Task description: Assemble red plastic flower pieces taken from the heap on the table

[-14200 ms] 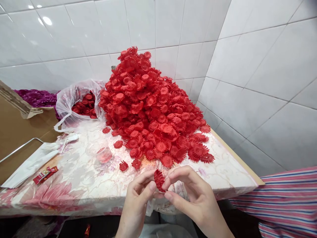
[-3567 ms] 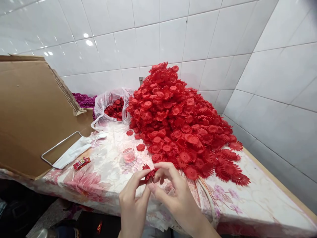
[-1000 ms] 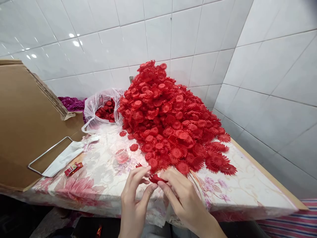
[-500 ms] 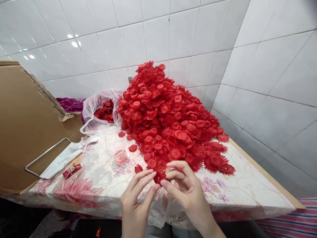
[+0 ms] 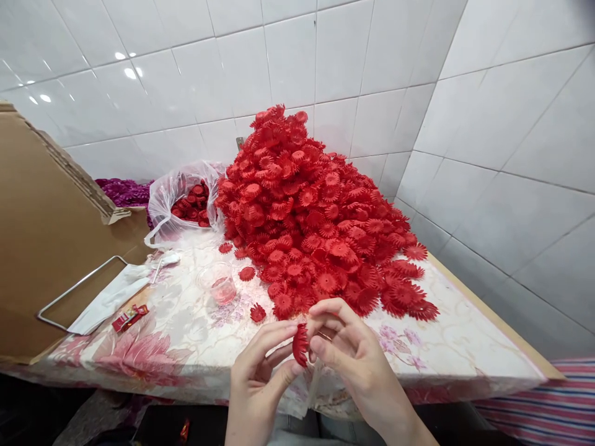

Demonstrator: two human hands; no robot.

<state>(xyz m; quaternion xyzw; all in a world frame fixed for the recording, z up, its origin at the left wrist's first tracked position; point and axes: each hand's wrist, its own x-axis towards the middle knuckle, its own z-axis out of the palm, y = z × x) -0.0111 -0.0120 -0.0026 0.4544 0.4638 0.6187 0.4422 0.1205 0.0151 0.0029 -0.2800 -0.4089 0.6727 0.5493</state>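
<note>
In the head view, the front edge of the table covered in white, pink-flowered cloth (image 5: pixel 446 334) runs just beneath the wrists, and a bare pale wooden strip (image 5: pixel 511 335) lines its right side. Open cloth lies left of the hands and right of them towards that strip; ahead, the tall heap of bright red scalloped discs (image 5: pixel 307 210) takes up the middle and reaches back to the white tiled wall (image 5: pixel 288 68).

The left hand (image 5: pixel 263 371) pinches a red, fringed, cupped disc (image 5: pixel 300 345) on edge between thumb and fingertips, above the front edge. The right hand (image 5: pixel 357 356) is curled just beside it, thumb near the fingers; whether it touches the disc cannot be told.

One loose dark red disc (image 5: pixel 257 313) lies near the left fingers. Farther left are a clear plastic cup (image 5: pixel 223 291), a red and yellow wrapper (image 5: pixel 130 318) and a translucent plastic bag (image 5: pixel 160 207) of dark red discs.

The brown cardboard box (image 5: pixel 56 248) is cut off at the left and partly hides a purple heap (image 5: pixel 125 193). Striped fabric (image 5: pixel 543 402) is cropped at lower right; the area under the table is too dark to make out.
</note>
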